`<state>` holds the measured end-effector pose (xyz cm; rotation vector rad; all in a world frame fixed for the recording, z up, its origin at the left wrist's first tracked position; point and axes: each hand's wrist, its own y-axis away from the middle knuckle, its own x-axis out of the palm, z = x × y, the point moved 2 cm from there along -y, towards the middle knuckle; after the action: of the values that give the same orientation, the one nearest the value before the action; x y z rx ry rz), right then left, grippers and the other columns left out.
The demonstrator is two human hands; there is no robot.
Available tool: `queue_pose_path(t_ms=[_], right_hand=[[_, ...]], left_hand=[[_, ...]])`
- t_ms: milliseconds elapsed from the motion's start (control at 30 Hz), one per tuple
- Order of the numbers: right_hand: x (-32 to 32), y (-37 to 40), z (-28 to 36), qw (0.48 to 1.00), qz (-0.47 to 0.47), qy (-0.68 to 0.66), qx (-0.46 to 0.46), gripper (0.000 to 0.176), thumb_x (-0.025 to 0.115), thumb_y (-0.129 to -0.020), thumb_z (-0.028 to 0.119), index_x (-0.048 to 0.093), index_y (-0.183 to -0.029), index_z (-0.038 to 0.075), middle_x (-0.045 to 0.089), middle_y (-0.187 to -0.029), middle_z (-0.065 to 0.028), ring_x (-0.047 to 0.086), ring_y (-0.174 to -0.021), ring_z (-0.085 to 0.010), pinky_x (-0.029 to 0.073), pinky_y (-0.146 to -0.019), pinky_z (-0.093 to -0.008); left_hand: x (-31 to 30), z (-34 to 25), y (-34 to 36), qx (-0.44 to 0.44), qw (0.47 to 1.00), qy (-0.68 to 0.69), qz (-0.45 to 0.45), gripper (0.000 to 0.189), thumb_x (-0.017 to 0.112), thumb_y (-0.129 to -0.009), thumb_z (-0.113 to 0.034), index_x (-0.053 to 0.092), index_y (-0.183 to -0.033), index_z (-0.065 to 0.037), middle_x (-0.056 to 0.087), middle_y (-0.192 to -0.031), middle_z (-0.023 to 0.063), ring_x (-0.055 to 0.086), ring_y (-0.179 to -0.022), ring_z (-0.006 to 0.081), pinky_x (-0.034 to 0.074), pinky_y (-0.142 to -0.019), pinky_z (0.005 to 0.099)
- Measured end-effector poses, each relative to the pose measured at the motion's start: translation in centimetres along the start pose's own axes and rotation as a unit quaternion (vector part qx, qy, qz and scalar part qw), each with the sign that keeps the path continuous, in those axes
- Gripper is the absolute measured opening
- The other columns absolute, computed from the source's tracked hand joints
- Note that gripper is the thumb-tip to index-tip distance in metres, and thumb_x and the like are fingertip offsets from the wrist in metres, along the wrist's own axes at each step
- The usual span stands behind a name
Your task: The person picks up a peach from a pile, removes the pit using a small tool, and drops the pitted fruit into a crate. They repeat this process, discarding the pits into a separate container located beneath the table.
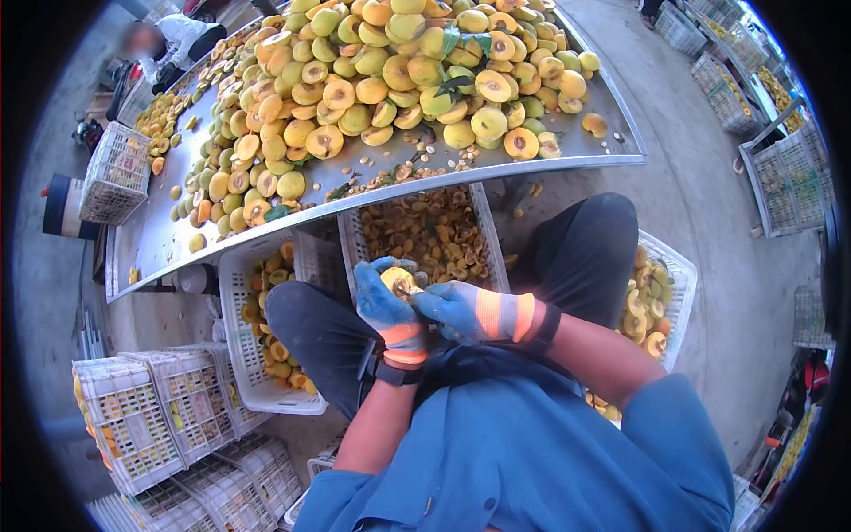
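Head view, and here's the left hand (383, 306) wrapped round a fruit (396, 280) above the middle crate (489, 232), right hand (455, 312) right up at its cut face, though whether those fingers clamp anything, I can't tell! A firm cup and small, controlled wrist turns, thumb clear of the working side, look the tidy way. Beyond, cut fruit heaps the metal table (625, 146), with stacked crates (133, 426) at left and another person (182, 37) beyond.

Person (183, 37) in pale top, upper left, stacked crates (166, 412), lower left; other crates (792, 182), right
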<state>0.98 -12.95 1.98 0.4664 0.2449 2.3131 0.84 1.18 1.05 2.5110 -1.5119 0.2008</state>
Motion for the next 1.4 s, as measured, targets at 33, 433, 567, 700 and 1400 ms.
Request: queue_pose_path(t_ms=[33,433,567,700,1400], right_hand=[[-0.2,-0.5,-1.2,0.994,0.001,0.076,-0.082,0.021,0.060,-0.101,0.021,0.064,-0.113,0.005,0.062,-0.085,-0.0079,0.061,-0.074,-0.0236,0.048,-0.065,-0.0342],[-1.5,0.4,0.0,0.965,0.042,-0.137,0.220,0.038,0.056,-0.109,0.044,0.064,-0.091,0.011,0.048,-0.066,0.0048,0.044,-0.055,-0.0085,0.033,-0.049,-0.0278],[-1.0,-0.2,-1.6,0.958,0.013,-0.173,0.227,0.043,0.054,-0.109,0.049,0.064,-0.090,0.012,0.046,-0.065,0.0060,0.042,-0.055,-0.0071,0.032,-0.049,-0.0261],[-0.8,-0.4,-1.3,0.980,0.008,-0.073,0.184,0.041,0.052,-0.110,0.049,0.064,-0.093,0.013,0.048,-0.066,0.0052,0.042,-0.056,-0.0078,0.034,-0.050,-0.0259],[0.0,0.5,-1.7,0.956,-0.021,-0.188,0.224,0.046,0.060,-0.104,0.056,0.063,-0.095,0.011,0.049,-0.066,0.0044,0.041,-0.051,-0.0067,0.032,-0.045,-0.0245]], left_hand=[[-0.2,0.7,-0.1,-0.026,0.999,0.025,-0.010,0.016,0.053,-0.106,-0.018,0.060,-0.104,-0.004,0.070,-0.086,0.0114,0.070,-0.072,0.0190,0.057,-0.065,0.0307],[-1.5,0.8,-1.0,0.297,0.904,-0.248,0.182,0.013,0.068,-0.094,-0.013,0.061,-0.102,-0.005,0.071,-0.087,0.0076,0.071,-0.075,0.0192,0.057,-0.070,0.0306],[-0.8,1.3,-0.1,0.200,0.935,-0.263,0.128,0.017,0.070,-0.092,-0.010,0.060,-0.105,-0.004,0.070,-0.088,0.0087,0.071,-0.073,0.0201,0.057,-0.069,0.0304],[-0.9,3.6,0.3,0.136,0.969,-0.204,0.023,0.020,0.070,-0.091,-0.008,0.058,-0.106,-0.003,0.066,-0.091,0.0101,0.068,-0.079,0.0218,0.056,-0.073,0.0334],[-0.1,1.8,0.0,0.126,0.967,-0.189,0.119,0.013,0.063,-0.100,-0.018,0.060,-0.099,-0.005,0.075,-0.083,0.0067,0.073,-0.075,0.0178,0.057,-0.069,0.0296]])
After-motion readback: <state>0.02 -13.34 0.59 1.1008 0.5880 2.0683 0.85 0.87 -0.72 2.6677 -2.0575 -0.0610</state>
